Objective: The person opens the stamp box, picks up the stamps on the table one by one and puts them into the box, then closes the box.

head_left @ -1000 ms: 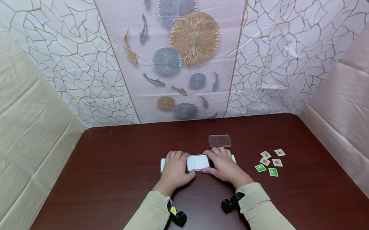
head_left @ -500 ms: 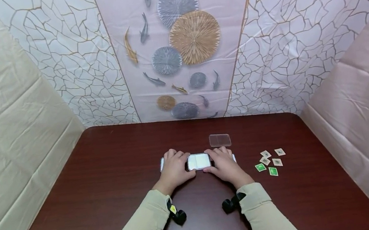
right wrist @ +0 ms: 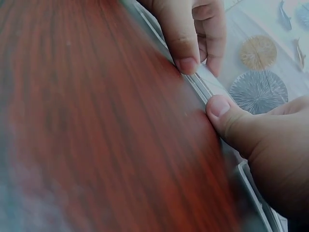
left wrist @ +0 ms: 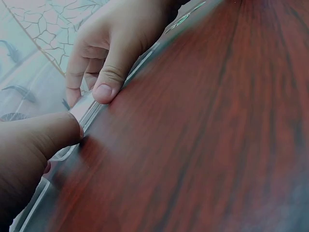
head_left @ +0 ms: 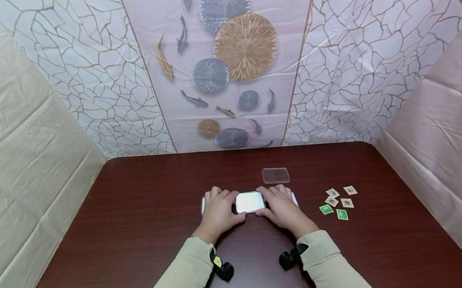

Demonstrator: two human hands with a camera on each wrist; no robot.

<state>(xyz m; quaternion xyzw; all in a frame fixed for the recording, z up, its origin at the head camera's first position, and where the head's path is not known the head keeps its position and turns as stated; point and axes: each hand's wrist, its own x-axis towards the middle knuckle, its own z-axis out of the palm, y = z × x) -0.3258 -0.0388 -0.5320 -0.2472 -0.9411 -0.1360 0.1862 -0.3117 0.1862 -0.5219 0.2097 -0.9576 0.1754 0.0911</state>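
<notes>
A small flat clear plastic box (head_left: pixel 250 202) with a white-looking face lies on the table between the hands. The left hand (head_left: pixel 219 213) grips its left end, thumb along the near edge and fingers over the far side. At the right end the right hand (head_left: pixel 284 209) holds it the same way. Both wrist views show the thumbs against the layered transparent edge of the box (left wrist: pixel 91 110). Beyond the left hand pokes the end of another flat clear case (head_left: pixel 203 205), mostly hidden by that hand. A similar piece (head_left: pixel 294 199) peeks out past the right hand.
A thin clear plastic lid (head_left: pixel 275 175) lies just behind the right hand. Several small square cards lie to the right, some pale (head_left: pixel 347 203), others green (head_left: pixel 342 214). The dark wooden table (head_left: pixel 133 200) ends at a patterned cloth backdrop (head_left: pixel 221 67).
Both hands keep their hold, shifting very slightly right with the box. The box face looks brighter, and the line across it shows more faintly.
</notes>
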